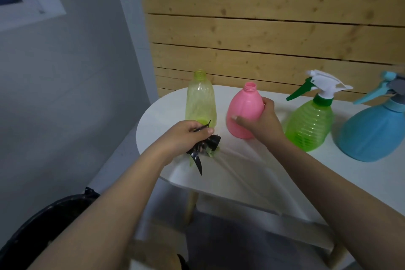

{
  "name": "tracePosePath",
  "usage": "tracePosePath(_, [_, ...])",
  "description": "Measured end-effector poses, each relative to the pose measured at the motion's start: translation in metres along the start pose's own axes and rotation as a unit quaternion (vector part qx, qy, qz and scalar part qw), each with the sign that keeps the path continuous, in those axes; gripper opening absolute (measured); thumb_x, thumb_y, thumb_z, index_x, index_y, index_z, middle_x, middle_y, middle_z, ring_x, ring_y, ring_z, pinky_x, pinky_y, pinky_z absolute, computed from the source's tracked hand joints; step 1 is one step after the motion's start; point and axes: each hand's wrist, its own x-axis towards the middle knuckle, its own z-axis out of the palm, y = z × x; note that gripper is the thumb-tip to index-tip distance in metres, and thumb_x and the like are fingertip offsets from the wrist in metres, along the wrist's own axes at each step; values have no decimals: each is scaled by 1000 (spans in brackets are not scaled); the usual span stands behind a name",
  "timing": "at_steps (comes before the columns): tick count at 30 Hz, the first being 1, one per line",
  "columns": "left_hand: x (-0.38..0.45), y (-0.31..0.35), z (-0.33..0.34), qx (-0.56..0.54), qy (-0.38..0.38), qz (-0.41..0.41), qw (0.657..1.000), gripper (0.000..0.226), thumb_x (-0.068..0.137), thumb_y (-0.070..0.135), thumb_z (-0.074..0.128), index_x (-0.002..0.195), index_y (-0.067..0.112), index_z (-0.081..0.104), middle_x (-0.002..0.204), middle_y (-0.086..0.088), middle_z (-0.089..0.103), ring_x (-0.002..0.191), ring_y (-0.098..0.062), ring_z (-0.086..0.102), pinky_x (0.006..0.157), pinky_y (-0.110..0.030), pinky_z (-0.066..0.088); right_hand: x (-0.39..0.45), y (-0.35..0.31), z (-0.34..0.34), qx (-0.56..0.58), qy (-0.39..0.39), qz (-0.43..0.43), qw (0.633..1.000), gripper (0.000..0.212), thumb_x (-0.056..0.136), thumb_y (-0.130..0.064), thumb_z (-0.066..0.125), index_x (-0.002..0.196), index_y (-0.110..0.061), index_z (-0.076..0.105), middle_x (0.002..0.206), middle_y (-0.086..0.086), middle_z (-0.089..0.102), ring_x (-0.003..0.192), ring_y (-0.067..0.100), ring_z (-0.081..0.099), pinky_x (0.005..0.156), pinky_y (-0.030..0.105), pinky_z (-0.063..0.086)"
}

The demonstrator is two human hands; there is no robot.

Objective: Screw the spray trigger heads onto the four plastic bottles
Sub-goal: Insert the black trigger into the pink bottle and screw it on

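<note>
Four bottles stand in a row on the white table (274, 171). The yellow-green bottle (200, 101) at the left has a bare neck. Beside it, the pink bottle (244, 107) also has an uncapped neck, and my right hand (263, 120) wraps around its right side. The green bottle (311, 123) carries a white and green trigger head. At the far right the blue bottle (374, 133) wears a blue and grey head. My left hand (186, 136) holds a black trigger head (203, 147) low in front of the yellow-green bottle; its dip tube trails across the table.
A wooden slat wall (274, 28) rises right behind the table. The table's rounded left edge (142, 129) is close to my left hand. A black bin-like object (43, 230) sits on the floor at the lower left. Grey wall fills the left side.
</note>
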Motion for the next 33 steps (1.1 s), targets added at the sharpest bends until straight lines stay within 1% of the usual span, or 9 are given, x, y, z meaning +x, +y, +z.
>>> tracePosePath(5, [-3, 0, -2, -5, -24, -9, 1000, 30, 74, 38, 74, 87, 12, 67, 50, 12, 64, 47, 1, 56, 43, -7, 38, -1, 3, -5, -16, 11, -12, 1000, 86, 63, -31, 84, 131, -12, 34, 112, -2, 44, 95, 19, 48, 71, 30, 40])
tracePosePath(10, [-6, 4, 3, -11, -21, -17, 1000, 41, 62, 29, 84, 96, 12, 68, 75, 4, 70, 57, -1, 63, 48, -8, 43, -21, -2, -28, -21, -2, -50, 999, 84, 63, -33, 82, 130, -15, 36, 113, -2, 48, 96, 20, 52, 72, 32, 45])
tracePosePath(14, [-8, 10, 11, 10, -37, -13, 999, 45, 60, 32, 85, 96, 12, 68, 79, 0, 69, 68, -11, 62, 54, -14, 48, -44, -17, -62, -14, -6, -93, 996, 74, 64, -32, 81, 125, -29, 40, 102, -16, 51, 86, 1, 53, 61, 16, 41])
tracePosePath(17, [-8, 15, 17, 22, -37, -8, 999, 40, 60, 33, 84, 91, 14, 68, 68, 6, 66, 64, -10, 59, 55, -18, 45, -60, -22, -93, -11, -25, -99, 995, 72, 66, -30, 81, 126, -33, 41, 106, -15, 52, 91, -1, 52, 64, 17, 42])
tracePosePath(21, [-8, 22, 30, 20, -27, 9, 999, 37, 62, 31, 83, 89, 12, 67, 55, 15, 64, 62, -7, 59, 58, -21, 42, -81, -18, -136, -44, -34, -94, 994, 66, 66, -32, 81, 117, -42, 40, 104, -22, 51, 91, -4, 51, 63, 14, 42])
tracePosePath(24, [-8, 25, 38, 20, -23, 20, 999, 34, 66, 31, 81, 90, 12, 65, 50, 16, 63, 52, -1, 55, 47, -13, 40, -90, -10, -165, -66, -36, -76, 994, 65, 66, -31, 81, 118, -41, 43, 105, -20, 54, 91, -3, 53, 65, 17, 44])
tracePosePath(28, [-8, 29, 43, 6, -22, 36, 999, 34, 67, 33, 80, 92, 14, 67, 55, 11, 65, 52, -4, 57, 47, -13, 40, -100, 3, -197, -93, -50, -41, 994, 65, 66, -40, 79, 122, -38, 46, 105, -21, 55, 93, 2, 55, 65, 23, 46])
tracePosePath(30, [-7, 30, 45, 0, -26, 39, 999, 33, 67, 33, 79, 93, 15, 67, 60, 11, 69, 54, -3, 59, 50, -14, 43, -103, 9, -209, -106, -57, -22, 993, 73, 59, -50, 77, 124, -38, 47, 106, -18, 56, 94, 5, 56, 67, 27, 48])
tracePosePath(33, [-5, 32, 49, -18, -18, 43, 999, 32, 71, 32, 77, 95, 14, 67, 62, 13, 70, 52, -1, 59, 46, -11, 43, -107, 17, -222, -115, -86, 10, 990, 78, 54, -59, 77, 124, -41, 47, 108, -15, 58, 93, 9, 59, 66, 29, 50])
